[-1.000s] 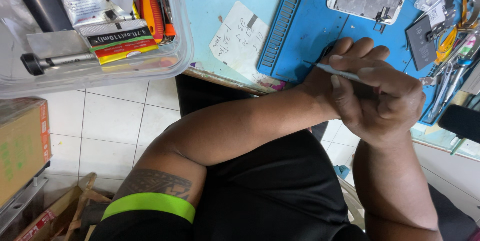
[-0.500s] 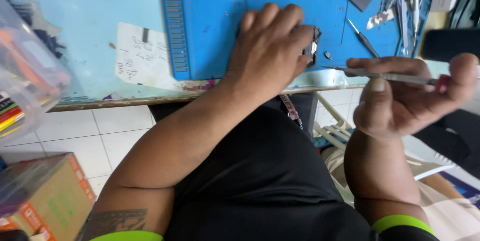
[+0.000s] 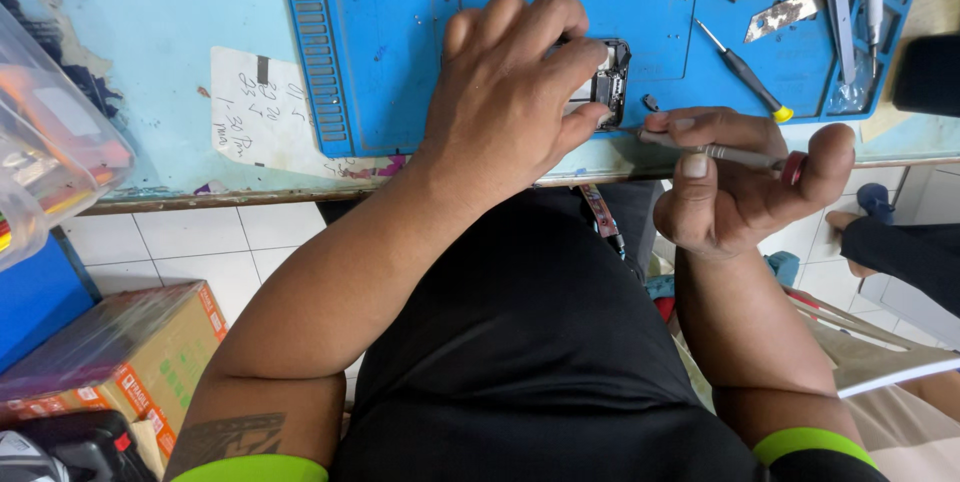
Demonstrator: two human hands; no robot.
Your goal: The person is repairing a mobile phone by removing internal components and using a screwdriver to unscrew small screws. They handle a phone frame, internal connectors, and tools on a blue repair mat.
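While left hand (image 3: 505, 92) covers phone (image 3: 608, 82), screwdriver (image 3: 715, 152) adjoins

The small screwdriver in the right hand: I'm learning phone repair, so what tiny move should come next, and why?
Probably bring the screwdriver tip a little left onto the opened phone. The right hand holds it level just off the phone's right edge, while the left hand pins the phone on the blue mat.
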